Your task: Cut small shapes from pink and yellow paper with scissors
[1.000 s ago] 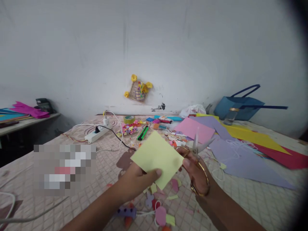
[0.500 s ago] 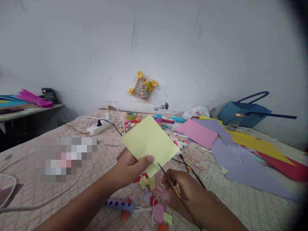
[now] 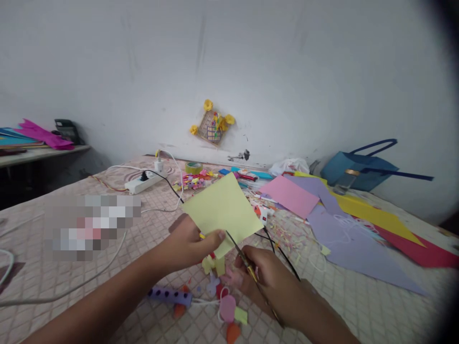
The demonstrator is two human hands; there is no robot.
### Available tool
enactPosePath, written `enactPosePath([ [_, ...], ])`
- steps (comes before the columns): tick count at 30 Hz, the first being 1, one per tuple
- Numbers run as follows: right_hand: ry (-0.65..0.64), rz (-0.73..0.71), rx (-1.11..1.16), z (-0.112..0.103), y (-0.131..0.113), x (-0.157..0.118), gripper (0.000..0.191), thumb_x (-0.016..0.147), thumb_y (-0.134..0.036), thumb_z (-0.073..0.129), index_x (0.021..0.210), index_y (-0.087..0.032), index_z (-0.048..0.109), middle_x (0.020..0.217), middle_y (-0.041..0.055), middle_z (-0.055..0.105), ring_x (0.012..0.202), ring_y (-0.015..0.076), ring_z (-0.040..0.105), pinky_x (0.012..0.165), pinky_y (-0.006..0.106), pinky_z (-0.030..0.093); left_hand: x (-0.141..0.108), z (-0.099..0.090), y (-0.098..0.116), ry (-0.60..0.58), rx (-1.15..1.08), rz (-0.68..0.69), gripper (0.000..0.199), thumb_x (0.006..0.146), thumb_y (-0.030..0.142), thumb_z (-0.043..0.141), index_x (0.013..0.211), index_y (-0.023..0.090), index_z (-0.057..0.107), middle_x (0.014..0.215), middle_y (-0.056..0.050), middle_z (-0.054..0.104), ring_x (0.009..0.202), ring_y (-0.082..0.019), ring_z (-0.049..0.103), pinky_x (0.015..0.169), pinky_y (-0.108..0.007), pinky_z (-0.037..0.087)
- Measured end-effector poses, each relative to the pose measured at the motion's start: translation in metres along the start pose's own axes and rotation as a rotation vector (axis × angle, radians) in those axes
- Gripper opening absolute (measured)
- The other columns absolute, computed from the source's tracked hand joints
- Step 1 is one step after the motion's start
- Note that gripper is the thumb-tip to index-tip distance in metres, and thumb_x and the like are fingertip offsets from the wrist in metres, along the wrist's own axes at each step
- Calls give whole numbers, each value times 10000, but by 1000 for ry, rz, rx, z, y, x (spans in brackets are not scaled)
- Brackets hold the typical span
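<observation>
A pale yellow square of paper (image 3: pixel 223 205) is tilted up above the table, its lower corner pinched by my left hand (image 3: pixel 191 243) with the thumb on top. My right hand (image 3: pixel 274 274) is closed around a slender pointed tool (image 3: pixel 251 271), dark at the tip and gold along its middle; its exact kind I cannot tell. The tool's tip lies over the paper close to my left thumb. Below my hands are small yellow paper pieces (image 3: pixel 220 266), a pink paper disc (image 3: pixel 227 308) with white string, and a purple tube with dark dots (image 3: pixel 170 296).
A white power strip (image 3: pixel 143 182) and cables lie at left, near a blurred-out patch. Behind are green tape (image 3: pixel 193 167) and colourful cut-outs (image 3: pixel 195 180). Pink paper (image 3: pixel 289 196), purple sheets (image 3: pixel 358 248), a glass jar (image 3: pixel 346 181) and a blue bag (image 3: pixel 358 168) are at right.
The tool's tip has moved up and left, from beside the paper's lower right edge to over the paper by my thumb. The view has shifted slightly.
</observation>
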State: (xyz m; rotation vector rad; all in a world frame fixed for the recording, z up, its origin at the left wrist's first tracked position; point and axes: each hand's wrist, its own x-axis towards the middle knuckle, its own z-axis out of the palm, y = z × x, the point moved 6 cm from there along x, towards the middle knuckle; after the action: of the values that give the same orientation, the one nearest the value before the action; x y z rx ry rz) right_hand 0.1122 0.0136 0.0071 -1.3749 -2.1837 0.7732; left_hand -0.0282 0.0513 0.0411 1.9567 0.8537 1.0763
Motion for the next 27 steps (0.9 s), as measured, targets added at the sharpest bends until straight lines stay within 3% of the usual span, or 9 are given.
enactPosePath([
  [4, -15, 4, -11, 3, 4, 1, 180, 793, -349, 559, 759, -177, 523, 662, -13, 551, 573, 122, 459, 486, 212, 294, 1, 0, -1, 1, 23, -10, 339, 764, 253, 536, 1085, 154, 586, 1051, -81, 658, 846, -211, 624, 713, -283, 509],
  [10, 15, -32, 1, 4, 7, 4, 240, 831, -369, 491, 697, -170, 494, 619, -9, 524, 543, 113, 425, 486, 216, 284, 2, -2, -2, 31, -4, -24, 339, 744, 231, 540, 1073, 172, 595, 949, -64, 679, 845, -214, 623, 703, -291, 511],
  [18, 87, -98, -20, 4, 15, 8, 375, 810, -473, 501, 598, -179, 403, 527, -44, 400, 490, 89, 333, 453, 214, 200, 3, -3, -4, 38, -24, -28, 326, 751, 237, 541, 1066, 173, 595, 1041, -77, 664, 862, -213, 626, 729, -309, 507],
  [27, 58, -45, -95, 3, 20, 12, 383, 811, -451, 505, 565, -162, 452, 526, -26, 454, 503, 98, 371, 467, 218, 229, 3, -5, -3, 61, -50, -34, 348, 735, 249, 570, 1077, 197, 603, 1028, -66, 666, 935, -226, 609, 831, -343, 483],
])
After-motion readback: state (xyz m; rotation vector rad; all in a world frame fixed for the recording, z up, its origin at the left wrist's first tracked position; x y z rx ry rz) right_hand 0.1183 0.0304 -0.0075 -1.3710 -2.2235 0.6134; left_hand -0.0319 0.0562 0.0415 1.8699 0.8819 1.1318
